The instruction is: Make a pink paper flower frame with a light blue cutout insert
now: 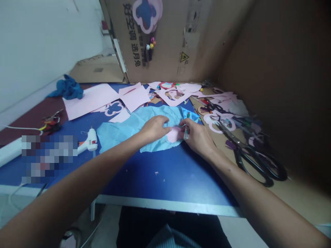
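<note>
A light-blue cloth (124, 125) lies wrinkled on the blue table, with a small rounded pink paper piece (173, 136) on its right part. My left hand (154, 128) rests on the cloth, thumb and forefinger apart, the thumb tip at the edge of the pink piece. In my right hand (198, 135) is a pen (186, 132) with a clear barrel and a green part, its fingers closed around it. The right fingertips are at the pink piece's right edge. Part of the pink piece is hidden by my fingers.
A white glue gun (90, 140) lies to the left. Large black-handled scissors (249, 151) lie at right on cardboard. Pink paper sheets (90, 100) and cut-outs spread across the back. A dark-blue cloth (68, 88) is bunched at back left. Cardboard walls (170, 41) stand behind and right.
</note>
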Demonstrator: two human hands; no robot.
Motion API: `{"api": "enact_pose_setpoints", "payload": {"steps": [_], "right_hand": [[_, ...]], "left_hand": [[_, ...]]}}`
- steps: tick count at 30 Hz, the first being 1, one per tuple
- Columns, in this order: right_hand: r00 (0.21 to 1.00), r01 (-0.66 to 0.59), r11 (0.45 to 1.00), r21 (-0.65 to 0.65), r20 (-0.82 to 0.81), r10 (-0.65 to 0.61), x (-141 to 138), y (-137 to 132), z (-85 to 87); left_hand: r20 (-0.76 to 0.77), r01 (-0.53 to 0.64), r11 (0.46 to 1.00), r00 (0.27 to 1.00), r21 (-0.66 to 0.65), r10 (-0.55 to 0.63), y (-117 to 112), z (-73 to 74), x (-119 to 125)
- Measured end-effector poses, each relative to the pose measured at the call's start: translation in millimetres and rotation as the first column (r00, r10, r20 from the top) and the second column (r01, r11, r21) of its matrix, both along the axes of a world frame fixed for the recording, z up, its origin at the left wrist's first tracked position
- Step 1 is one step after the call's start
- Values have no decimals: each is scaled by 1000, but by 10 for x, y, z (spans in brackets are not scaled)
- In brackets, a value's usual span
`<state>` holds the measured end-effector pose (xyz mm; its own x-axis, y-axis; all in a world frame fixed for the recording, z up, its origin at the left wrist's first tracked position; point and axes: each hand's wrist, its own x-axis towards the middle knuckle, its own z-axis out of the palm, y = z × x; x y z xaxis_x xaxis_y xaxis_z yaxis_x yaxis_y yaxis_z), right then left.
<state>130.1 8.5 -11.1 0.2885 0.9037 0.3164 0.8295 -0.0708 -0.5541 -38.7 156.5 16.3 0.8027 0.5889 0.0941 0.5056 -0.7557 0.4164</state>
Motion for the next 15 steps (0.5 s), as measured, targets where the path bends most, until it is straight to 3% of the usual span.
{"api": "enact_pose_setpoints", "payload": {"steps": [4, 8, 12, 15], "right_hand": [[988, 136, 986, 98, -80, -129, 91, 42, 72], [958, 257, 931, 258, -197, -209, 285, 82, 163], [906, 377, 854, 358, -334, -260, 479, 104, 196], [876, 433, 819, 376, -392, -282, 570, 104, 207]], "left_hand": [[150, -102, 994, 983, -49, 108, 68, 81, -58], [212, -153, 984, 963, -91, 169, 73, 136, -133], [294, -213, 963, 922, -162, 253, 24, 75, -127], [408, -252, 936, 849, -244, 335, -5, 11, -115]]}}
